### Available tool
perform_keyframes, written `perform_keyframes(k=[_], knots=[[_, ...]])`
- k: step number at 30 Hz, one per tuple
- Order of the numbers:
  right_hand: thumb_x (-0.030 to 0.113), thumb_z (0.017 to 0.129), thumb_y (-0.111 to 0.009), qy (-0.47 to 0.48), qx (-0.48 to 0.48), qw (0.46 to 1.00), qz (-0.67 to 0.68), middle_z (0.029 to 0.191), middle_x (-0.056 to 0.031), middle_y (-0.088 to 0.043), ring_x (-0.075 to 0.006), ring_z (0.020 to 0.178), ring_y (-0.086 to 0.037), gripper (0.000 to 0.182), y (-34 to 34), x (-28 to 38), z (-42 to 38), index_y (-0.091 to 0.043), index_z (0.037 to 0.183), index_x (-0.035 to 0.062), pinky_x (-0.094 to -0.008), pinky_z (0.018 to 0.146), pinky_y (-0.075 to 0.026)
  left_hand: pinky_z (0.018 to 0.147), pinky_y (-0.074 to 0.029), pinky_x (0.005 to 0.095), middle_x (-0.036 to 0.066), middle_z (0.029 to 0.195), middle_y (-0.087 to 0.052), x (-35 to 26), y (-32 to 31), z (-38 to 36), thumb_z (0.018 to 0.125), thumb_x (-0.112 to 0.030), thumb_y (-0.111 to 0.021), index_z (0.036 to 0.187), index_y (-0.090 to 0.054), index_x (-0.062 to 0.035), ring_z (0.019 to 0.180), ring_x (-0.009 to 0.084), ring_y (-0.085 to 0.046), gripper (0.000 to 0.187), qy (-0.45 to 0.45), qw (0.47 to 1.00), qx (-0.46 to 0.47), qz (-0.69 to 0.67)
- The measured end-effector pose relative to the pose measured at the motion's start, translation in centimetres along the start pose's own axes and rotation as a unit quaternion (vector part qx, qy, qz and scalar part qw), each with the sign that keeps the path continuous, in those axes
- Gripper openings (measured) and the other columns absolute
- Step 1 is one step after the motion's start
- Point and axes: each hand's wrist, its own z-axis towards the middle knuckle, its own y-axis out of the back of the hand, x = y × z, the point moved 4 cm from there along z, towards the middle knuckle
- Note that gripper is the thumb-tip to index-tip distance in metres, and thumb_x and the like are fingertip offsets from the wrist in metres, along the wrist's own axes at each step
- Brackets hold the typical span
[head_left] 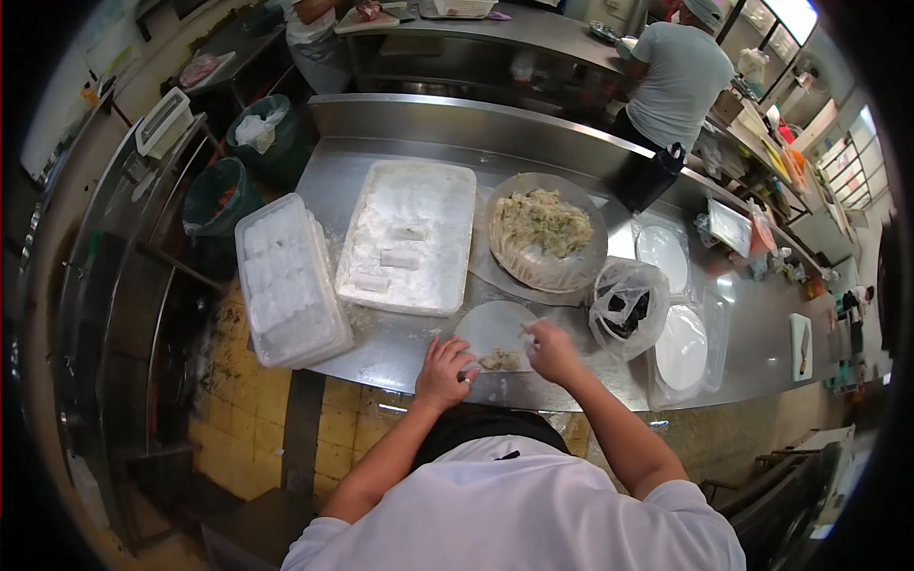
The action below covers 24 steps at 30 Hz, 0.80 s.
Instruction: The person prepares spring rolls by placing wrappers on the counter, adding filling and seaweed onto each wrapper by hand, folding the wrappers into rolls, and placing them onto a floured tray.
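A thin, round white wrapper point(493, 326) lies flat on the steel table, with a small heap of pale filling point(500, 360) near its front edge. My left hand point(445, 373) rests at the wrapper's left side, fingers stretched out and lying flat. Over the wrapper's right side is my right hand point(555, 352), its fingers partly bent and the fingertips blurred. Farther back, a large round dish holds a mound of chunky, greenish-pale filling point(543, 224). Several white rolls point(400, 258) lie in a flour-dusted white tray point(457, 181) to the left.
Stacked lidded plastic boxes point(286, 276) stand at the table's left edge. On the right are a clear plastic bag point(628, 295) with dark contents, stacks of round wrappers point(682, 347), and a black bottle point(652, 178). Green bins point(217, 200) stand left; a person point(681, 81) works behind.
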Motion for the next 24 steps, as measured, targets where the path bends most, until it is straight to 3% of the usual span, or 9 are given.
perform_keyframes(k=[4, 7, 10, 16, 19, 22, 24], knots=[[0.004, 0.086, -0.068, -0.030, -0.154, 0.987, -0.039, 0.114, -0.0217, -0.075, -0.0430, 0.108, -0.072, 0.042, 4.8, 1.0, 2.3, -0.073, 0.128, 0.0019, -0.0503, 0.094, -0.058, 0.128, -0.032, 0.0587, 0.007, 0.136, -0.068, 0.2, -0.2, -0.3, 0.085, -0.024, -0.083, 0.110, -0.076, -0.0147, 0.142, 0.0324, -0.057, 0.028, -0.002, 1.000, -0.002, 0.001], [0.002, 0.087, -0.065, -0.064, -0.192, 0.976, 0.078, 0.114, -0.0221, -0.077, -0.0431, 0.110, -0.073, 0.045, 5.5, -1.0, 5.3, -0.071, 0.131, 0.0008, -0.0486, 0.095, -0.058, 0.128, -0.032, 0.0592, 0.007, 0.135, -0.067, 0.0, 0.0, 0.1, 0.085, -0.023, -0.083, 0.110, -0.076, -0.0145, 0.141, 0.0330, -0.057, 0.027, -0.005, 1.000, -0.004, -0.004], [0.003, 0.087, -0.064, -0.129, -0.193, 0.963, 0.139, 0.111, -0.0228, -0.078, -0.0431, 0.111, -0.073, 0.050, 5.6, -2.4, 6.4, -0.067, 0.137, -0.0001, -0.0483, 0.095, -0.058, 0.128, -0.032, 0.0595, 0.008, 0.135, -0.067, -0.1, 0.1, 0.0, 0.086, -0.023, -0.082, 0.110, -0.076, -0.0143, 0.141, 0.0336, -0.057, 0.027, -0.009, 1.000, -0.001, -0.005], [0.001, 0.088, -0.060, -0.004, -0.169, 0.977, -0.130, 0.128, -0.0250, -0.072, -0.0442, 0.112, -0.071, 0.063, 4.5, -0.7, 3.6, -0.054, 0.151, -0.0006, -0.0514, 0.096, -0.058, 0.127, -0.031, 0.0601, 0.010, 0.136, -0.067, 0.0, -0.1, 0.0, 0.087, -0.023, -0.082, 0.111, -0.075, -0.0137, 0.140, 0.0345, -0.057, 0.027, -0.008, 1.000, -0.003, -0.010], [0.002, 0.089, -0.059, -0.104, -0.106, 0.976, -0.157, 0.140, -0.0264, -0.066, -0.0449, 0.113, -0.070, 0.063, 6.4, 0.8, 2.8, -0.052, 0.152, -0.0024, -0.0522, 0.096, -0.058, 0.127, -0.032, 0.0603, 0.010, 0.136, -0.067, 0.2, -0.3, -0.2, 0.086, -0.023, -0.082, 0.111, -0.075, -0.0132, 0.140, 0.0347, -0.057, 0.027, -0.009, 1.000, -0.008, -0.005], [0.005, 0.089, -0.060, -0.052, -0.128, 0.971, -0.193, 0.151, -0.0269, -0.059, -0.0438, 0.110, -0.071, 0.064, 6.6, -0.6, 3.1, -0.051, 0.152, -0.0045, -0.0523, 0.095, -0.058, 0.127, -0.032, 0.0605, 0.011, 0.136, -0.067, 0.3, -0.4, 0.0, 0.085, -0.023, -0.082, 0.111, -0.075, -0.0127, 0.140, 0.0350, -0.057, 0.028, -0.018, 1.000, -0.011, 0.005], [0.006, 0.089, -0.061, -0.072, -0.059, 0.967, -0.238, 0.159, -0.0264, -0.053, -0.0426, 0.110, -0.072, 0.066, 5.5, -1.4, 3.1, -0.050, 0.153, -0.0050, -0.0521, 0.095, -0.059, 0.127, -0.033, 0.0607, 0.011, 0.137, -0.067, 0.2, -0.4, -0.1, 0.084, -0.023, -0.082, 0.111, -0.075, -0.0123, 0.140, 0.0354, -0.057, 0.030, -0.020, 1.000, -0.013, 0.004]])
